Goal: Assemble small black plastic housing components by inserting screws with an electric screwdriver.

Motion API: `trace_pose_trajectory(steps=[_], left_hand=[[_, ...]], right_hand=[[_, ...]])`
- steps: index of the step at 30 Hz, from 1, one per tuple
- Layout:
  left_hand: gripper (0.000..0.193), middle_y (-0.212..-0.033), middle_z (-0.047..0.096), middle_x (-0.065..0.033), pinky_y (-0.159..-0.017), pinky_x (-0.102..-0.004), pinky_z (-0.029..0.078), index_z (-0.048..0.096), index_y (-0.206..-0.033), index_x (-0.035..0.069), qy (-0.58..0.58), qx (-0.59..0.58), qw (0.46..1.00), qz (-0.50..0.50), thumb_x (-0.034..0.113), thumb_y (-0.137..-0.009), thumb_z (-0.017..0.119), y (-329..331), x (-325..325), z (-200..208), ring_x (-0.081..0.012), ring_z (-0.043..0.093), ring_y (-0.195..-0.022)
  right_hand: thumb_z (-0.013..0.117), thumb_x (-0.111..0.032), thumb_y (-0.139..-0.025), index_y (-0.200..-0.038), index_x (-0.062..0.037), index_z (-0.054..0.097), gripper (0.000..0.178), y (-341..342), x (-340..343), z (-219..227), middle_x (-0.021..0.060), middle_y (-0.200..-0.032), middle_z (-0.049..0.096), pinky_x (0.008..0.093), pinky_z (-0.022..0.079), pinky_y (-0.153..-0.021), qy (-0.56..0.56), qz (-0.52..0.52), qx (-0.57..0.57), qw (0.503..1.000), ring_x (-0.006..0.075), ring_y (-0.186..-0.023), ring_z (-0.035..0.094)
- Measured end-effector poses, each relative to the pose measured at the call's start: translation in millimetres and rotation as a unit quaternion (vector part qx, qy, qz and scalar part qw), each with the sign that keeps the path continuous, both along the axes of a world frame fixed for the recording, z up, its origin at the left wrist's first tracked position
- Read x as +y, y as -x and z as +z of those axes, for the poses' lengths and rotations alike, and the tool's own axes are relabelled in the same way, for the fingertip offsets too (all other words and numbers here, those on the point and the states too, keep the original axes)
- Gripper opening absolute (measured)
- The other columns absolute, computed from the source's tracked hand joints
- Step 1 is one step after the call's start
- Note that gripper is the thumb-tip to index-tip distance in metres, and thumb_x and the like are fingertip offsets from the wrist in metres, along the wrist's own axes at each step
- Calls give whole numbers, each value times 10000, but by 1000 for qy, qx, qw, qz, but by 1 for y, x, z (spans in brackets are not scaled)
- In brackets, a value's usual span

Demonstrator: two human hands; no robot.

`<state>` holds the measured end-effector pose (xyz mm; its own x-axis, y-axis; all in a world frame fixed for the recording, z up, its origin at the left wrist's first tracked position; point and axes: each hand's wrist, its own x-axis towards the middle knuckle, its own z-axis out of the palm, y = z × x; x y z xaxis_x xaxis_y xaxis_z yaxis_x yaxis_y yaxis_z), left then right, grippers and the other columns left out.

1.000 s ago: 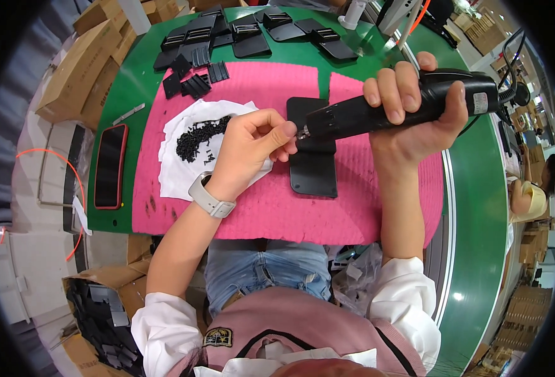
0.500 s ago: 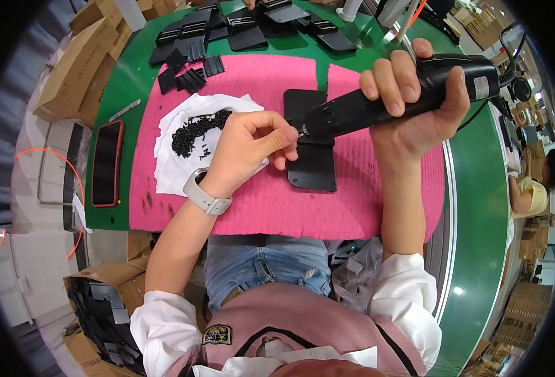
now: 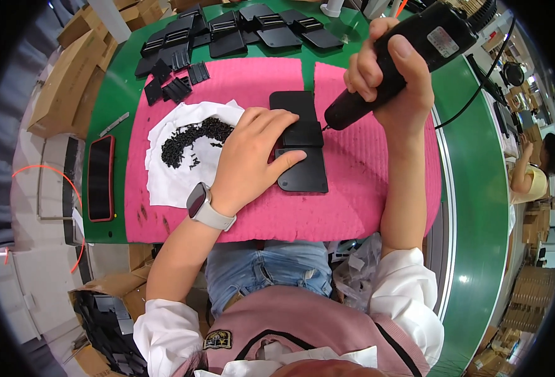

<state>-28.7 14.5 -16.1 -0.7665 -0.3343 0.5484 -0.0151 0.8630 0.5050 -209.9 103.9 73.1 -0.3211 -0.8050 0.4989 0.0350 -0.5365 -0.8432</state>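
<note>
My right hand (image 3: pixel 395 69) is wrapped round a black electric screwdriver (image 3: pixel 378 88), held tilted with its nose pointing down and left. Its bit meets or nearly meets the right edge of the black middle piece (image 3: pixel 304 134) of a flat black plate assembly (image 3: pixel 302 173); exact contact is too small to tell. My left hand (image 3: pixel 252 154) lies over that assembly's left side, fingers stretched and apart, thumb on the near plate. Beside the left hand, a pile of small black screws (image 3: pixel 189 138) rests on a white cloth (image 3: pixel 164 182).
A pink foam mat (image 3: pixel 252 223) covers part of the green table (image 3: pixel 111 229). Black plate assemblies (image 3: pixel 227 41) line the far side, near smaller black pieces (image 3: pixel 177 88). A phone (image 3: pixel 101 179) and a knife-like tool (image 3: pixel 114 124) lie left. The screwdriver's cable (image 3: pixel 478 88) trails right.
My left hand has left the screwdriver's tip and come down onto the plate assembly. The screwdriver has tilted steeper, its bit now at the middle piece's right edge.
</note>
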Motion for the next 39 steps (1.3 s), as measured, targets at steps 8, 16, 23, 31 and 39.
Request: trace_pose_trajectory(steps=[8,16,23,31,39], left_hand=[[396,-1121,601,-115,-913,-385,414,614,-1082,24,-18,-13,1000,-5,208,-742,699,0,1,-1,-304,515,-1036],[351,-1090,618,-105,-897,-376,425,632,-1057,23,-31,-8,999,5,159,-740,695,0,3,0,-295,517,-1020],[331,-1073,627,-100,-881,-372,437,640,-1038,17,-29,-2,1000,6,121,-728,696,1,4,1,-288,530,-1001],[321,-1061,631,-101,-877,-371,440,644,-1027,16,-32,-1,999,6,111,-726,696,2,4,1,-288,536,-997],[320,-1023,624,-98,-842,-368,457,635,-1002,11,-21,17,1000,1,80,-696,699,2,4,-2,-292,533,-970]], right_hand=[[466,-322,-879,-1037,-62,489,305,-3,0,0,10,-561,410,281,359,-526,11,-9,-6,1000,112,-433,378],[479,-240,-865,-949,-53,458,206,-7,-12,-1,19,-546,410,278,347,-479,-28,6,7,1000,117,-413,373],[485,-242,-852,-940,-52,453,212,-3,-13,-4,18,-531,397,274,324,-453,-37,20,-21,999,109,-396,347],[494,-260,-845,-956,-48,445,245,-7,-13,-1,15,-530,401,268,309,-431,-32,40,4,999,107,-385,344],[505,-259,-842,-925,-47,436,238,-3,-14,-4,21,-524,409,256,293,-402,-23,103,6,994,109,-381,348]])
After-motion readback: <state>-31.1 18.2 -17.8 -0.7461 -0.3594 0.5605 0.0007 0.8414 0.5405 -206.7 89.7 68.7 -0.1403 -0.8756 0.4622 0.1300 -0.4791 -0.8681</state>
